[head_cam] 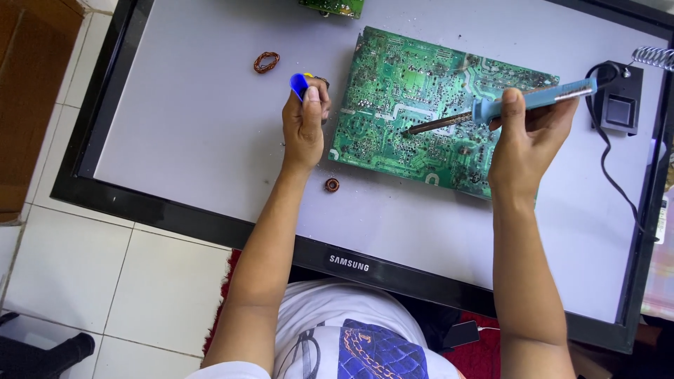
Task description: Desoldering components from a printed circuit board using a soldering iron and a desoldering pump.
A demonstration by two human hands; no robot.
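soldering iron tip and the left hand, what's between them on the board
In the head view, only bare green circuit board lies between the soldering iron tip and the left hand, which grips a blue tool beside the board's edge.

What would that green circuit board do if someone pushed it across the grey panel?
The green circuit board looks thin, flat and rigid, so it would probably slide as one piece rather than bend. It lies flat on the smooth grey panel, so tipping seems unlikely. Its tiny soldered parts suggest it is fragile.
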